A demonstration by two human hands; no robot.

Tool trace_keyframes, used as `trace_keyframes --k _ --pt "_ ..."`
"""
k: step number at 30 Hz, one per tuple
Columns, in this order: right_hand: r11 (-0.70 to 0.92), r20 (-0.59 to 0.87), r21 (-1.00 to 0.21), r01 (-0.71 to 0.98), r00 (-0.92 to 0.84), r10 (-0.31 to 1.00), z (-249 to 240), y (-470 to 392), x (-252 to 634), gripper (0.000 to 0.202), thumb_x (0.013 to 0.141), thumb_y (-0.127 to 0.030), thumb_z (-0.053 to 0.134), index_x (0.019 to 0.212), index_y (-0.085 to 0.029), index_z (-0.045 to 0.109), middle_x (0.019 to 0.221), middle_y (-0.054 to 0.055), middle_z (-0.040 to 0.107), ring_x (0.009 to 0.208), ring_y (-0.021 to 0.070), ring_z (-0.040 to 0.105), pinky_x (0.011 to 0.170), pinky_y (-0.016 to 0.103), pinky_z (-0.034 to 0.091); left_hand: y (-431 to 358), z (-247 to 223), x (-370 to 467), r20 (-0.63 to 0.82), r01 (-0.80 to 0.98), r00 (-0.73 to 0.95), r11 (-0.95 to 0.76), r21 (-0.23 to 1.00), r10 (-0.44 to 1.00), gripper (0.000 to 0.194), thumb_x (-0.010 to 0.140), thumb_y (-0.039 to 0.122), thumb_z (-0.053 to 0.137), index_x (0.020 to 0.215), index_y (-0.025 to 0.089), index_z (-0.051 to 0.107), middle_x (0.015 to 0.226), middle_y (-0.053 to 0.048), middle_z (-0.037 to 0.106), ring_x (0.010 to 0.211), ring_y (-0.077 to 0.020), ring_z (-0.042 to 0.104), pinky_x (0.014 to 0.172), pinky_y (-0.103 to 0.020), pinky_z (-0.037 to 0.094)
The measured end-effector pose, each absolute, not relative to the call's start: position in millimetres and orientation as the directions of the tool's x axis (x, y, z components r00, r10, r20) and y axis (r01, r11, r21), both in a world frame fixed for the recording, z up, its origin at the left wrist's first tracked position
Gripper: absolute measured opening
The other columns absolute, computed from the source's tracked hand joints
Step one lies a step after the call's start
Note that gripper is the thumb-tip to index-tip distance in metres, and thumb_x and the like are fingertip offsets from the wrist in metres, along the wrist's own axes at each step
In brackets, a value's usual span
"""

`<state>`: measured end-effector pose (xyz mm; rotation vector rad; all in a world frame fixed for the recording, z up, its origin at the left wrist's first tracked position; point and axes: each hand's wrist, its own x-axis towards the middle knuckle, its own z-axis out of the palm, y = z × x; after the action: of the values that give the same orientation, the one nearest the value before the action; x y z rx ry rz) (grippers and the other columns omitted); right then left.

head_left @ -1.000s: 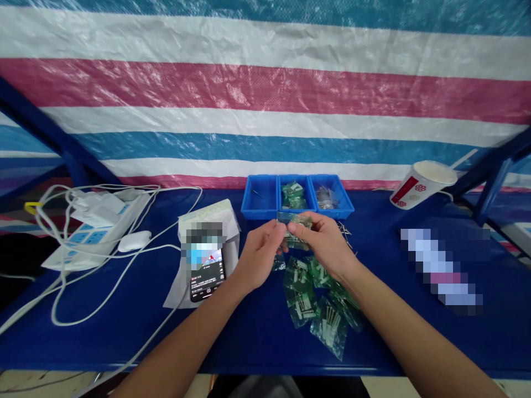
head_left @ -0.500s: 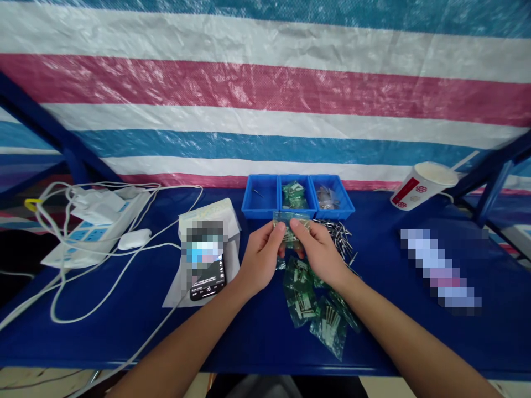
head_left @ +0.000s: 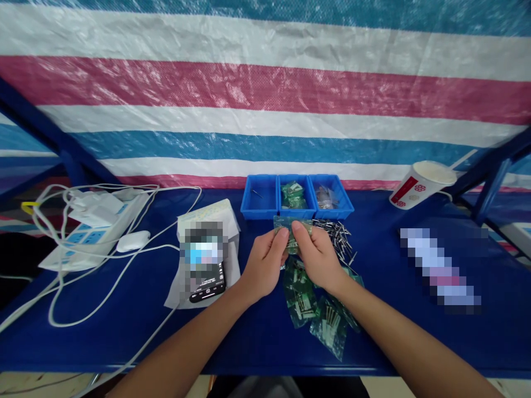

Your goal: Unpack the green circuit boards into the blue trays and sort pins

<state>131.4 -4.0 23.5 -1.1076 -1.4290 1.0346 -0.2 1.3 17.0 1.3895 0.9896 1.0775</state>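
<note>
Between my two hands is a small clear greenish plastic bag (head_left: 292,225), with thin metal pieces faintly visible inside. My left hand (head_left: 265,260) pinches its left side with the thumb on top. On the right side, my right hand (head_left: 317,254) grips it the same way, thumbs close together. Below the hands lie several filled green-tinted bags (head_left: 302,301) holding screws and pale pieces. A heap of loose screws (head_left: 338,237) spreads just beyond my right hand. The fingers under the bag are mostly hidden.
Behind the hands stands a blue three-part bin (head_left: 259,213) with a screw, green bags and clear bags in its sections. To the left are a lit phone (head_left: 207,284), a power strip (head_left: 78,251) and white cables. A paper cup (head_left: 423,185) stands at right.
My hands and the held bag have shifted slightly down toward me. Both hands keep their grip; the other things stay in place.
</note>
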Motion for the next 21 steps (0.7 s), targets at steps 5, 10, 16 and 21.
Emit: trace_keyframes --k 5,10,16,21 --pt "0.265 0.259 -0.954 0.141 -0.061 0.964 24.6 -4.6 131.1 0.055 0.099 -0.059 0.042 0.058 -0.023 0.04 0.053 -0.004 0.036 0.048 0.0124 0.029 0.051 0.027 0.034 1.7 15.5 0.5 0.09 -0.023 0.271 -0.087 0.996 0.958 0.051 0.097 0.059 0.046 0.064 0.021 0.037 0.056 0.006 0.033 0.051 -0.0093 0.032 0.049 -0.025 0.027" --pt "0.312 0.302 -0.934 0.174 -0.081 0.95 22.6 -4.6 131.5 0.052 0.102 -0.056 0.038 0.062 -0.022 0.045 0.055 -0.003 0.04 0.05 0.0126 0.032 0.052 0.027 0.034 3.4 14.1 0.1 0.086 -0.057 0.283 -0.073 0.996 0.955 0.05 0.096 0.057 0.048 0.065 0.021 0.036 0.058 0.007 0.029 0.051 -0.0086 0.029 0.048 -0.024 0.026" --pt "0.303 0.292 -0.937 0.173 -0.084 0.953 22.6 -5.8 132.9 0.052 0.102 -0.054 0.038 0.062 -0.022 0.045 0.055 -0.003 0.046 0.05 0.0124 0.037 0.054 0.028 0.035 3.2 19.3 -0.2 0.089 -0.01 0.276 -0.09 0.996 0.957 0.051 0.095 0.057 0.049 0.062 0.021 0.035 0.055 0.006 0.031 0.049 -0.0087 0.03 0.048 -0.025 0.025" --pt "0.145 0.145 -0.989 -0.012 -0.151 0.978 23.2 0.4 138.9 0.051 0.1 -0.057 0.041 0.062 -0.023 0.047 0.053 -0.003 0.046 0.05 0.0135 0.044 0.055 0.029 0.04 7.4 17.1 -1.8 0.084 0.02 0.205 -0.089 0.996 0.975 0.052 0.095 0.059 0.048 0.061 0.02 0.04 0.053 0.005 0.037 0.048 -0.0092 0.033 0.048 -0.025 0.028"
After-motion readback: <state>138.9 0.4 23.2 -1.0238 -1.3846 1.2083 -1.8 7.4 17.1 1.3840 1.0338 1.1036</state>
